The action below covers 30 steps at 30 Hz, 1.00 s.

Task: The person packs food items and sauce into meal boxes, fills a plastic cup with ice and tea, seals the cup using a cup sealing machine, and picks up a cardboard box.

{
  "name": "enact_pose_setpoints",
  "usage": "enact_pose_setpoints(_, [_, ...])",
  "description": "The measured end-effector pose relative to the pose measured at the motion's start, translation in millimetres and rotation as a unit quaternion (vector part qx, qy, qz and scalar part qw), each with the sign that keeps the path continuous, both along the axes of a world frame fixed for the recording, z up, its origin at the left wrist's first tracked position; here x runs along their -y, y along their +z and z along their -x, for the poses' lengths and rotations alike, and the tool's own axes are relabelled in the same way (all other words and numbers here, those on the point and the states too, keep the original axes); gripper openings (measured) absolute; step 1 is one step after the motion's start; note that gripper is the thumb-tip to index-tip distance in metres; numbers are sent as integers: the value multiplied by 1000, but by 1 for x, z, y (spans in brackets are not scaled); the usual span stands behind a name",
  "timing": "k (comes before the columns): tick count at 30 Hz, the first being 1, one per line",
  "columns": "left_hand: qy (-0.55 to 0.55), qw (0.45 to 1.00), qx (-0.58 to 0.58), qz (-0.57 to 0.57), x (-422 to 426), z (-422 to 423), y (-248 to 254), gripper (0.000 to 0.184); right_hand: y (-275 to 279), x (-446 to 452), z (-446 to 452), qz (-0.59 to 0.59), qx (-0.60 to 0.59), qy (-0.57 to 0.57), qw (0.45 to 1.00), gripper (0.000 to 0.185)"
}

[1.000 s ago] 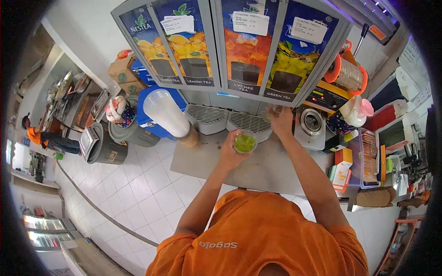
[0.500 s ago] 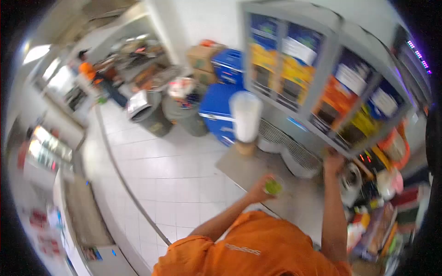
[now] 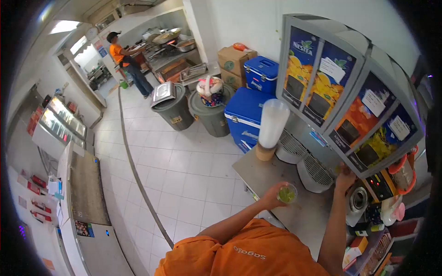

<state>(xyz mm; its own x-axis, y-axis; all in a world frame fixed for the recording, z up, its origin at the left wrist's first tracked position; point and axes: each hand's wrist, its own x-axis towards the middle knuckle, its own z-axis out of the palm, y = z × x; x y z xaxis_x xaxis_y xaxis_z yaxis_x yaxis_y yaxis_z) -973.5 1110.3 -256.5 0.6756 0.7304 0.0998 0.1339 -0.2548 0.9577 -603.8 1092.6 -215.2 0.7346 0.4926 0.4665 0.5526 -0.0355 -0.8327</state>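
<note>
My left hand (image 3: 275,195) is wrapped round a clear cup (image 3: 287,193) with something green in it, over the steel counter (image 3: 258,171). My right hand (image 3: 345,178) is raised at the lower edge of the drink dispenser (image 3: 322,120), its fingers curled; whatever they grip there is hidden. The dispenser has several printed front panels, with grilled drip trays (image 3: 314,173) jutting out below. A tall stack of white cups or lids (image 3: 273,123) stands on a brown base left of the trays.
Blue cooler boxes (image 3: 248,113) and cardboard boxes (image 3: 235,60) are stacked beyond the counter. Large grey bins (image 3: 174,112) stand on the tiled floor. A co-worker (image 3: 130,64) in orange stands at the far cooking area. A round metal appliance (image 3: 357,199) sits right of my right arm.
My view has steadied and swung slightly, so the room sits further right in it. The cup stays in my left hand, and my right hand remains by the dispenser's lower edge.
</note>
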Motion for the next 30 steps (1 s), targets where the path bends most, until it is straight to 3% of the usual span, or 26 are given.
enact_pose_setpoints(1, [15, 1000, -1, -23, -3, -4, 3, 91, 3, 10, -11, 15, 3, 17, 1000, 45])
enact_pose_setpoints(2, [16, 999, 2, -40, -7, -8, 6, 90, 35, 15, 19, 89, 61, -45, 993, 49])
enact_pose_setpoints(3, [16, 999, 8, -30, -12, -13, 2, 91, 62, 14, 45, 199, 40, -148, 968, 56])
enact_pose_setpoints(4, [11, 1000, 16, -14, -16, -21, -2, 92, 136, 26, 91, 164, -67, -131, 975, 49])
enact_pose_setpoints(5, [5, 1000, 10, -16, -18, -25, 9, 91, 43, 10, 31, 69, 76, -105, 989, 63])
enact_pose_setpoints(6, [2, 1000, -2, -22, -20, -26, 21, 90, 71, 16, 48, 155, 6, -111, 982, 52])
enact_pose_setpoints(8, [-18, 998, 38, 43, -16, -32, 30, 89, 19, 10, 8, 14, 14, -75, 997, 42])
enact_pose_setpoints(9, [-25, 999, 26, 31, -13, -34, 32, 88, 41, 12, 27, 29, -2, -70, 997, 41])
enact_pose_setpoints(12, [-31, 999, 3, 5, -10, -34, 33, 86, 39, 15, 25, 59, -44, -61, 995, 35])
enact_pose_setpoints(18, [-36, 999, -12, 2, -1, -35, 35, 85, 47, 16, 23, 114, 86, -95, 985, 30])
enact_pose_setpoints(30, [-40, 998, -6, 37, -4, -45, 53, 88, 33, 13, 18, 69, 17, -80, 994, 32])
